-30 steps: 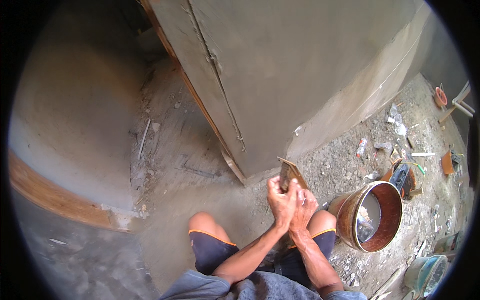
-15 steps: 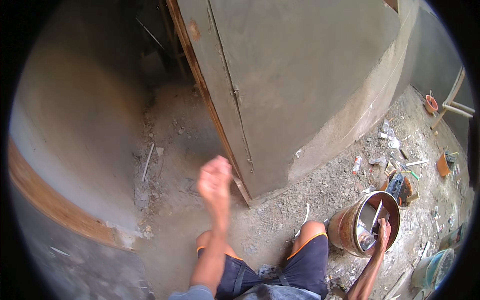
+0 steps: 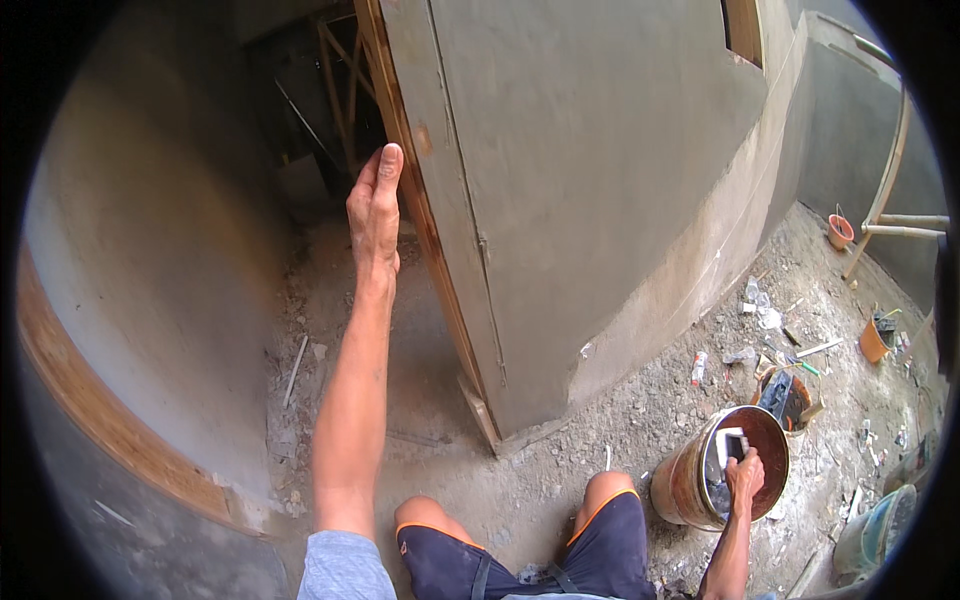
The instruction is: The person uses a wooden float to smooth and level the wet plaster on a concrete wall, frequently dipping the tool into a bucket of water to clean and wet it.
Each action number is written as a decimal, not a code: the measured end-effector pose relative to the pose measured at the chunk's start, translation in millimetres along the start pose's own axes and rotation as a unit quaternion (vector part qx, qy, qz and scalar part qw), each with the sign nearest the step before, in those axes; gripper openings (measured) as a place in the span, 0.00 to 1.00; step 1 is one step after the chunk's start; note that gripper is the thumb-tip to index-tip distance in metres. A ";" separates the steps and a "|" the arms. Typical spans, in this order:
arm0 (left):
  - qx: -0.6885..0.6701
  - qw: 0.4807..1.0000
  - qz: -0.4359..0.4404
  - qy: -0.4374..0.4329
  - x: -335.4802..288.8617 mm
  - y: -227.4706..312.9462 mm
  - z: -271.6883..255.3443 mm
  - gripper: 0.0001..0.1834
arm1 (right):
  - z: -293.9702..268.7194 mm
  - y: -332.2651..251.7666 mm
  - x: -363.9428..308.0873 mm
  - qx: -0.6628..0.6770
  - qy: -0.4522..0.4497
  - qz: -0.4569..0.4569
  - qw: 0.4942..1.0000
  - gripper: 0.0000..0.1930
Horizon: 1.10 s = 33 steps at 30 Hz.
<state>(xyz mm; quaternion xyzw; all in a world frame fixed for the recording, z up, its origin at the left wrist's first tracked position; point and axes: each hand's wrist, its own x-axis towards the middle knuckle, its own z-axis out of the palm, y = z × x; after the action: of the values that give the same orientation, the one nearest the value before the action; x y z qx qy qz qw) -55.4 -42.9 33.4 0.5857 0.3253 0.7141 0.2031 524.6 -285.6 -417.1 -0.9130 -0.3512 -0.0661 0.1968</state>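
Observation:
My left hand is raised on an outstretched arm beside the wooden frame that edges the plastered wall. Its thumb and fingers point upward and hold nothing; whether it touches the wood I cannot tell. Down on the right, my right hand reaches into the mouth of a stained bucket. It grips the dark handle of a plastering trowel, whose pale flat blade shows inside the bucket. The bucket's lower contents are partly hidden by the hand.
Beyond the bucket stands a smaller container with dark things in it. Litter and rubble cover the ground along the wall. Farther right are an orange container, a small orange bucket, wooden poles and a greenish bucket.
My left hand has risen along the wooden frame, its arm stretching farther out. My right hand still holds the trowel in the bucket, with the blade turned. The view has tilted upward.

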 end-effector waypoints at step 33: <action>0.162 0.982 -0.054 -0.086 28.5 26.7 -24.7 0.77 | -165.9 -471.8 -28.6 0.530 0.254 -0.480 0.652 0.22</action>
<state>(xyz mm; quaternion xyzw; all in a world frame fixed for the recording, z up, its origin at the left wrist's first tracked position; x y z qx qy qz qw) -83.5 -48.2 69.7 0.6513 0.4490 0.5873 0.1712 191.4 -51.6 -125.2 -0.3054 -0.6524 -0.1831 0.6690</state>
